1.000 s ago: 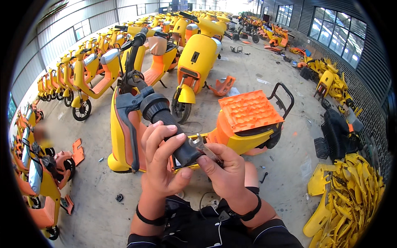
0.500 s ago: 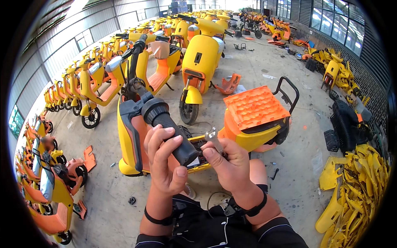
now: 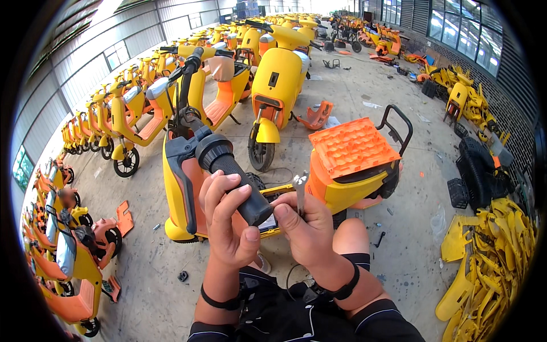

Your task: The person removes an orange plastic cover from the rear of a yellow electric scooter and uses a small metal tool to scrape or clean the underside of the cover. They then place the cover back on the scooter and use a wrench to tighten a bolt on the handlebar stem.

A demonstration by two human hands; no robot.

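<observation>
A yellow scooter (image 3: 174,199) with orange inner panels stands in front of me. Its black rubber handlebar grip (image 3: 238,181) points toward me. The fingers of my left hand (image 3: 223,219) curl against the side of that grip, while the thumb sits just below its end. My right hand (image 3: 307,228) holds a silver open-ended wrench (image 3: 300,191) upright, jaws up. Its thumb and forefinger tips meet at the grip's end; whether they pinch something small there, I cannot tell. An orange ridged tray (image 3: 353,147) lies over the scooter's rear section.
Rows of yellow scooters (image 3: 276,85) fill the far left and middle. More scooters (image 3: 74,268) stand at the near left. Yellow body panels (image 3: 490,256) are heaped at the right, beside black plastic parts (image 3: 476,171). An orange panel (image 3: 123,218) and small parts lie on the concrete floor.
My right hand has turned and shifted, bringing its thumb and forefinger to the end of the grip. The wrench has swung more upright. My left hand stays on the grip.
</observation>
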